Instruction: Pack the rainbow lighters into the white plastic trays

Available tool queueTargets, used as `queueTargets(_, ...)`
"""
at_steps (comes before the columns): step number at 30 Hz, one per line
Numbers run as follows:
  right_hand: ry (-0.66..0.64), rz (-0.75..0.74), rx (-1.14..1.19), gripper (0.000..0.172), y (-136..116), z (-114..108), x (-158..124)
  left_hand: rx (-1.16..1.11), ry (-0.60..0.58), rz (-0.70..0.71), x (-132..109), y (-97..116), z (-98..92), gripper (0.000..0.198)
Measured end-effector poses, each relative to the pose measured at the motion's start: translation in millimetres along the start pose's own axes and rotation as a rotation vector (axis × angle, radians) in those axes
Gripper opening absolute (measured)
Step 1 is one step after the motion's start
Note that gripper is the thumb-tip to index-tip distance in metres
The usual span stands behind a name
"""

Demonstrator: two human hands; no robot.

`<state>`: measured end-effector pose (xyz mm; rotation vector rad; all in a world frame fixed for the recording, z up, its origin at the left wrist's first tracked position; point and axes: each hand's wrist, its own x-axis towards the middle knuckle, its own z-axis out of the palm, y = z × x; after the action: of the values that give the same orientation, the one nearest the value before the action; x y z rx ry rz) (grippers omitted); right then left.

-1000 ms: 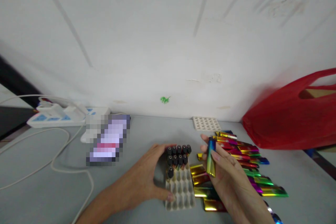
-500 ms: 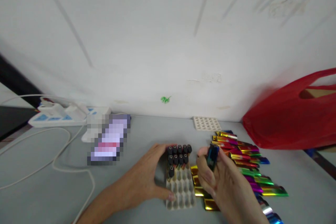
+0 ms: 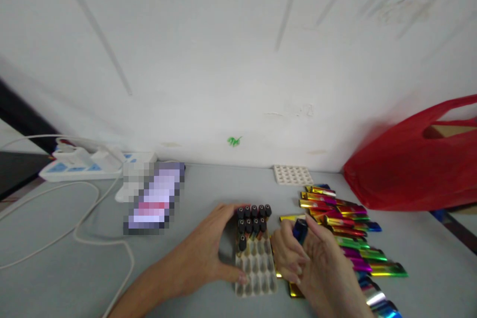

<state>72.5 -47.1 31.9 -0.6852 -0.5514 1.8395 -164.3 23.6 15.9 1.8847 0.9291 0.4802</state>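
A beige cell tray (image 3: pixel 257 271) lies on the grey table, its far rows filled with several black-topped lighters (image 3: pixel 253 219). My left hand (image 3: pixel 206 253) grips the tray's left side, thumb at its near edge and fingers at its far corner. My right hand (image 3: pixel 303 258) is closed around one shiny lighter (image 3: pixel 300 229), held upright just right of the tray. Several iridescent lighters (image 3: pixel 345 228) lie spread on the table to the right, partly hidden by my right hand.
A second, unfilled cell tray (image 3: pixel 293 175) lies by the wall. A red plastic bag (image 3: pixel 413 164) sits at the right. A blurred-out phone (image 3: pixel 152 198), a power strip (image 3: pixel 87 165) and white cables (image 3: pixel 78 228) occupy the left.
My right hand has turned the lighter upright and brought it down and left, closer to the tray. My left hand has stayed on the tray.
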Motion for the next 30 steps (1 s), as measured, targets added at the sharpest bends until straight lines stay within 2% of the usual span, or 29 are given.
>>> queueTargets(3, -0.012, 0.051, 0.038, 0.055, 2.7, 0.5, 0.5, 0.003, 0.001, 0.010, -0.1, -1.7, 0.0, 0.115)
queueTargets(7, -0.073, 0.040, 0.119, 0.058, 7.8, -4.0, 0.7, -0.007, 0.005, 0.015, 0.1, -3.6, 0.7, 0.114)
queueTargets(12, -0.012, 0.099, 0.161, 0.061, 7.0, -5.9, -0.6, 0.004, 0.003, 0.005, 0.0, -1.7, 1.4, 0.113)
queueTargets(16, -0.035, 0.084, 0.203, 0.062, 7.6, -7.3, 0.4, 0.003, 0.003, 0.004, -0.3, -1.1, 1.3, 0.113)
queueTargets(30, 0.040, 0.097, 0.127, 0.061, 6.5, -3.6, 1.1, 0.005, 0.010, 0.015, -0.4, -3.7, 1.2, 0.113)
